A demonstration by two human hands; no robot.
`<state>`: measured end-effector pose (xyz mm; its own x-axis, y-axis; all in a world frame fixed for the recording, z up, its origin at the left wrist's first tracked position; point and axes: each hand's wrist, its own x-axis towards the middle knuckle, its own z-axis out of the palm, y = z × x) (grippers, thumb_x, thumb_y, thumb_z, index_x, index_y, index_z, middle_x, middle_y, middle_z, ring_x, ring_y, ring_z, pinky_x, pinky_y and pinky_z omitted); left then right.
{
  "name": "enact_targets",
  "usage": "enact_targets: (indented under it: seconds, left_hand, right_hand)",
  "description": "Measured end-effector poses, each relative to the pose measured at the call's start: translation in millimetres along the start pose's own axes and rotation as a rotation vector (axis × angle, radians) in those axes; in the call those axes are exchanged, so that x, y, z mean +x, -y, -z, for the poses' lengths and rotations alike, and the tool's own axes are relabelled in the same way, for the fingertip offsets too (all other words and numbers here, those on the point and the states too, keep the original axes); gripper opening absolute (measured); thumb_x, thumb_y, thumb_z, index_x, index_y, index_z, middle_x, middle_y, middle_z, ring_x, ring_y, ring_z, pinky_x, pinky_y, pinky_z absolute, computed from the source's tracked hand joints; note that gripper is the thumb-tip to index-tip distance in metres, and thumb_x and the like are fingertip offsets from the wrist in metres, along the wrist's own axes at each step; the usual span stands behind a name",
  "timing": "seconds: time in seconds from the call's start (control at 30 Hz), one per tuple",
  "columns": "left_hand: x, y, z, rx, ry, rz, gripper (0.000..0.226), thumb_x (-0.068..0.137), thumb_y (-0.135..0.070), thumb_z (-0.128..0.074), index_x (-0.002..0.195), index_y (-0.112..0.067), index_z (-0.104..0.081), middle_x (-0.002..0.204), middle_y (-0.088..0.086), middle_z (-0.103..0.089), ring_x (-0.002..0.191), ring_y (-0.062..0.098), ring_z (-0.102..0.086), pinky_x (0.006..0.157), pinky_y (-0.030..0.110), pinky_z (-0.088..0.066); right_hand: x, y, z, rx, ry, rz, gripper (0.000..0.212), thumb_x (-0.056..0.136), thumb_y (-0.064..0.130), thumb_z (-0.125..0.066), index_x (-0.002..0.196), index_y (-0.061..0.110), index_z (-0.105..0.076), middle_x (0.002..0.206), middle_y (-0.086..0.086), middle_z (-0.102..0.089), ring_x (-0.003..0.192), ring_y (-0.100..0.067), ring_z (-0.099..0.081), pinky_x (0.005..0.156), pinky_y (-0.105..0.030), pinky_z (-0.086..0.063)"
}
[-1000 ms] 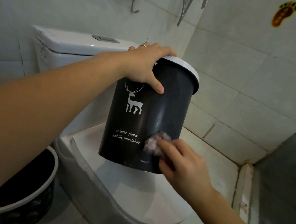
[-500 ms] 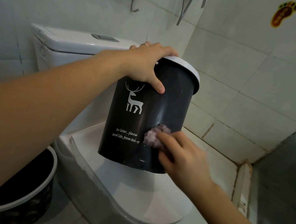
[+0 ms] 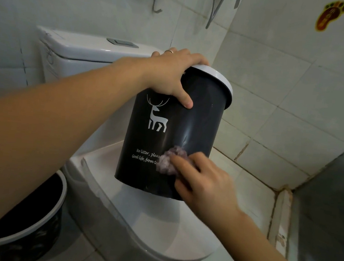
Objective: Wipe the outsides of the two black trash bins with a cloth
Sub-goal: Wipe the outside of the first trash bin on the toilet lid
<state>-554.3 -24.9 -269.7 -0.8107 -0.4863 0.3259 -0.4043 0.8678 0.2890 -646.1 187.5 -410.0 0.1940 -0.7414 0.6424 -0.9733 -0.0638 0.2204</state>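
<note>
- My left hand grips the deer bin at its white rim, thumb down the front wall, fingers curled over the top edge.
- My right hand pinches a wadded purple cloth and presses it on the bin's lower front, just right of the printed text.
- The bin is held up in the air above the closed toilet lid; I can't tell if its base touches the lid, looks apart.
- Long axis runs top to bottom, tilted: rim end leans away and to the right, base end toward me and left. Deer print faces me, upright.
- To wipe well, I judge: keep the rim grip firm so the bin doesn't swing under cloth pressure, work in overlapping strokes, then rotate the bin to reach the back and the right side.
- Risk I see: a one-hand rim hold could slip if I press hard low down.
- Second bin sits on the floor left of the toilet, liner inside, not yet in hand.
</note>
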Motion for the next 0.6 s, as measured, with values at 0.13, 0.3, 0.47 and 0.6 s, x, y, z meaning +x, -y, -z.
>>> enact_targets:
  seconds: [0.13,0.3,0.47,0.6]
  left_hand:
    - [0,2,0,-0.001,-0.004,0.008,0.094,0.065,-0.052,-0.086,0.143,-0.042,-0.035,0.133,-0.004,-0.045,0.132,0.027,-0.036,0.112,0.054,-0.027]
    - [0,-3,1,-0.006,-0.002,-0.004,0.091,0.065,-0.049,-0.087,0.141,-0.042,-0.037,0.134,-0.005,-0.046,0.132,0.026,-0.036,0.111,0.053,-0.028]
    - [-1,-3,4,-0.024,0.016,0.004,0.092,0.066,-0.045,-0.088,0.142,-0.041,-0.036,0.135,-0.005,-0.046,0.133,0.026,-0.035,0.112,0.053,-0.028]
    - [-4,2,5,-0.038,0.02,0.012,0.094,0.066,-0.045,-0.088,0.143,-0.041,-0.036,0.137,-0.005,-0.045,0.133,0.026,-0.035,0.112,0.053,-0.029]
  right_hand:
    - [-19,9,-3,0.041,0.093,0.17,0.021,0.092,0.019,-0.058,0.108,0.018,-0.072,0.081,-0.006,-0.055,0.062,-0.022,-0.047,0.048,-0.033,-0.043]
    - [-6,27,-3,0.019,0.112,0.202,0.02,0.093,0.019,-0.056,0.109,0.019,-0.068,0.081,-0.005,-0.054,0.063,-0.022,-0.046,0.048,-0.033,-0.043]
    - [-5,26,-2,0.019,0.147,0.224,0.022,0.094,0.02,-0.056,0.114,0.02,-0.065,0.086,-0.005,-0.055,0.066,-0.021,-0.049,0.05,-0.032,-0.044]
    - [-22,-1,3,-0.003,0.108,0.169,0.023,0.088,0.017,-0.06,0.109,0.018,-0.07,0.083,-0.006,-0.056,0.064,-0.024,-0.049,0.048,-0.034,-0.044]
